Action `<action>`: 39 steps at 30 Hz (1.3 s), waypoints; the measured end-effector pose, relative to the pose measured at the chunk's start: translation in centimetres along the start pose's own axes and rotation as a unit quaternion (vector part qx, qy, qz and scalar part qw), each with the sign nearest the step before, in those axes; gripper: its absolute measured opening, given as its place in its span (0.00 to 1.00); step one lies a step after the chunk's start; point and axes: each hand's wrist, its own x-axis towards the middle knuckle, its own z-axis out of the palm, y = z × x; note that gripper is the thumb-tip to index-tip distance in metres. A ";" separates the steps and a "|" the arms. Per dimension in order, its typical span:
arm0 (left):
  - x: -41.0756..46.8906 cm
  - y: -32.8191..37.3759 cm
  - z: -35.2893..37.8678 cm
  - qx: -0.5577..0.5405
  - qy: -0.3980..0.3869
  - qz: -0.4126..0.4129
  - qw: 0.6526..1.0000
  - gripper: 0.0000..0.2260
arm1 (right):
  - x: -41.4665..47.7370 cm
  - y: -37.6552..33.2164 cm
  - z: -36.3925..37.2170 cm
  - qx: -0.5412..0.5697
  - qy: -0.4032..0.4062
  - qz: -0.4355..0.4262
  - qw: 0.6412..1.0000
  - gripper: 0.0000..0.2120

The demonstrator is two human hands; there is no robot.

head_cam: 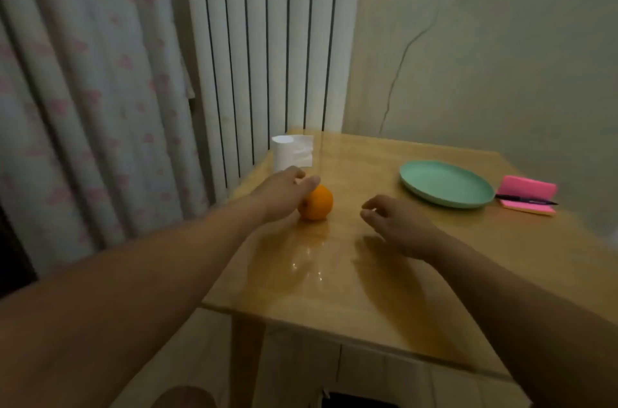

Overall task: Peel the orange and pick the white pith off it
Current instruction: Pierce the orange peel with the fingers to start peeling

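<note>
Two bare forearms reach forward from the bottom of the view over a glossy wooden tabletop (384,274), whose near edge runs diagonally across the lower middle. Ceiling light reflects off the tabletop's surface just beyond that near edge.

The right hand (398,227) hovers palm-down above the middle of the tabletop, fingers loosely curled and spread, holding nothing. It is near the fruit but apart from it, with bare wood between them.

The left hand (284,190) reaches further, towards the tabletop's left edge. Its fingers are partly open and curve over the top and left side of the orange (317,203), touching it. Whether they grip it or only rest on it cannot be told. The orange sits on the tabletop close to the left edge, whole and unpeeled.

Beyond the orange, at the far left corner of the tabletop, stands a white roll of tissue paper (284,153) with a loose sheet hanging beside it.

Towards the right edge lies an empty pale green plate (444,183). Just past it, at the right edge, is a pink notepad (526,195) with a dark pen (525,199) lying across it.

Behind the table are a white ribbed radiator (267,39), a pink-flowered curtain (83,90) on the left, and a cracked pale wall (485,73) on the right.
</note>
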 end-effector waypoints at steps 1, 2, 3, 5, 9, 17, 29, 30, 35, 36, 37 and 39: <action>0.0 -0.5 0.5 -0.020 -0.030 -0.016 0.999 0.34 | 0.5 -0.1 0.8 0.027 -0.005 0.007 1.000 0.19; 0.1 -0.8 0.8 -0.022 -0.062 -0.027 0.997 0.38 | 0.8 -0.3 1.3 0.044 -0.006 0.017 0.999 0.21; 0.3 -1.4 1.3 -0.006 -0.083 -0.026 0.996 0.41 | 1.2 -0.4 1.8 0.065 -0.004 0.012 0.998 0.22; 1.1 -2.2 2.2 0.028 -0.098 0.004 0.995 0.42 | 2.1 -0.4 2.9 0.098 -0.008 0.003 0.995 0.25; 3.9 -0.7 4.5 -0.020 -0.058 0.066 0.996 0.32 | 4.2 0.9 2.9 0.186 0.007 -0.006 0.982 0.25; 7.7 3.8 10.4 -0.182 -0.089 0.106 0.973 0.24 | 5.8 6.5 0.4 0.306 0.090 0.008 0.948 0.20; 9.8 2.5 11.1 -0.326 -0.147 0.065 0.932 0.23 | 6.8 7.8 1.2 0.340 0.080 -0.011 0.937 0.22; 9.8 2.5 11.1 -0.339 -0.156 0.066 0.925 0.21 | 6.8 7.8 1.2 0.349 0.079 -0.008 0.934 0.21; 9.6 2.4 10.9 -0.358 -0.176 0.066 0.915 0.16 | 6.8 7.8 0.9 0.349 0.054 0.000 0.936 0.22; 9.5 2.5 10.8 -0.360 -0.179 0.066 0.913 0.17 | 6.6 7.7 0.8 0.344 0.046 -0.003 0.938 0.23; 9.4 2.5 10.8 -0.365 -0.181 0.064 0.911 0.18 | 6.5 7.6 0.7 0.340 0.040 -0.008 0.940 0.23; 9.3 2.5 10.7 -0.384 -0.186 0.059 0.903 0.20 | 6.3 7.5 0.6 0.337 0.037 -0.024 0.940 0.23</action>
